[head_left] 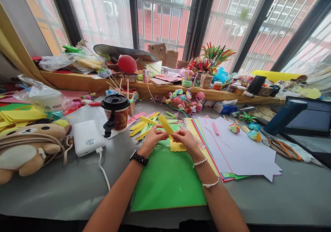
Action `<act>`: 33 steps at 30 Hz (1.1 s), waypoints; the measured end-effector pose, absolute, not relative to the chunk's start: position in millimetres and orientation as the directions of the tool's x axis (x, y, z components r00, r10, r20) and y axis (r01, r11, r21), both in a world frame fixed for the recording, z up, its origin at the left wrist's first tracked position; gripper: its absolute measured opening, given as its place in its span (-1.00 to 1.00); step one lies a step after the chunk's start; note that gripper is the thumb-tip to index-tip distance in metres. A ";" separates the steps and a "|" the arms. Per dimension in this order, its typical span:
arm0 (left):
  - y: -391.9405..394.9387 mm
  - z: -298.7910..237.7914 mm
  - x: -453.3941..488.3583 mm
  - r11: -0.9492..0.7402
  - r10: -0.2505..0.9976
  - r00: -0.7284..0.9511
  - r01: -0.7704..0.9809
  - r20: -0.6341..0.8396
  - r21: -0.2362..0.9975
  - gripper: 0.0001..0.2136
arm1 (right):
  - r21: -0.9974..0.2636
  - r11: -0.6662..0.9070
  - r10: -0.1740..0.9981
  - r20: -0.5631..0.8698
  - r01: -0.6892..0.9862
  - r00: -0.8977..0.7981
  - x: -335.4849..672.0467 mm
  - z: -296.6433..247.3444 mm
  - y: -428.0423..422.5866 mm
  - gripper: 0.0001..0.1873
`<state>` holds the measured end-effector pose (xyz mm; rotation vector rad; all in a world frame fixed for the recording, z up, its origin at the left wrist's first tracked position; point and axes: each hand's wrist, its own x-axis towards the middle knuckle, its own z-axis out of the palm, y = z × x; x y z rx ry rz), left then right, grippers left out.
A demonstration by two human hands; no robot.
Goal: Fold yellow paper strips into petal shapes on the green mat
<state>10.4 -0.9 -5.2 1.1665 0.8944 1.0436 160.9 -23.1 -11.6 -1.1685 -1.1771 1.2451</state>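
Observation:
Between my two hands is a folded yellow paper strip (166,124), raised above a green sheet (169,180). The fingers of my left hand (154,138) pinch it on the left side. My right hand (184,139) grips its lower end with thumb and fingertips. Under my right hand lies a yellow paper piece (178,146) on the green sheet. Several folded yellow strips (141,126) lie just beyond my left hand, with pink strips (137,116) and green ones nearby.
White paper (240,152) over coloured sheets lies at right, near scissors (284,149) and a dark blue bottle (287,116). Left stand a lidded cup (115,113), a white power bank (88,137) with a cable and a plush bear (28,149). Paper flowers (179,99) sit behind.

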 end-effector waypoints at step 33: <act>-1.4 2.0 6.2 0.058 0.956 0.293 -0.165 -0.007 0.985 -0.73 | -0.995 0.091 0.992 0.094 -0.029 -0.088 160.0 -7.0 -26.1 -0.76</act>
